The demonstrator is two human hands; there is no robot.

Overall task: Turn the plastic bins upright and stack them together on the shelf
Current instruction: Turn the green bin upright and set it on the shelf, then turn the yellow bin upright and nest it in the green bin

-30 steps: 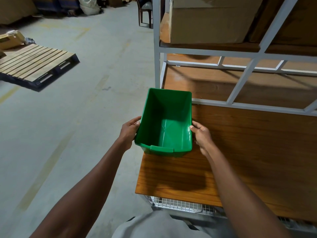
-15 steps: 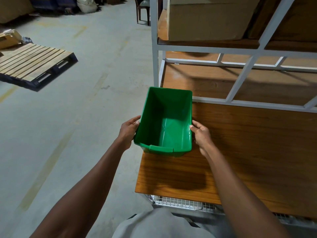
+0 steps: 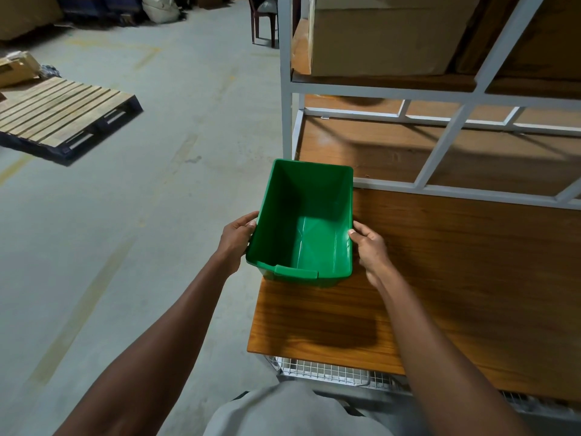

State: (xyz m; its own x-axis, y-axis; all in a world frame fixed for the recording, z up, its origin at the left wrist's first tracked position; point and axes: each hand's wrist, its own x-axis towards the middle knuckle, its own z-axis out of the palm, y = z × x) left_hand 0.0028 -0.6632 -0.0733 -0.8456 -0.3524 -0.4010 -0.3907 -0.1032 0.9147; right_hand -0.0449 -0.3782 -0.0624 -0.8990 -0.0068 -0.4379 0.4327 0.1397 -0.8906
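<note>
Green plastic bin (image 3: 303,225), upright with its open mouth facing up, at the near left corner of the wooden shelf board (image 3: 456,278). The left hand (image 3: 235,239) is clamped on the bin's left wall and the right hand (image 3: 371,248) on its right wall, fingers curled over the rim on each side. Whether the base rests on the board or hangs just above it cannot be told; the shadow on the wood in front of the bin suggests a slight lift. Below the board's near edge, a wire-mesh basket (image 3: 330,372) shows. Beyond the bin, the white metal frame (image 3: 286,89) of the rack carries a lower board and an upper level bearing a large cardboard box (image 3: 377,36). Far left, a wooden pallet (image 3: 63,118) lies on the concrete floor. Progress, as judged: this one bin is already righted; no second bin is in view, so no stacking shows as done.
</note>
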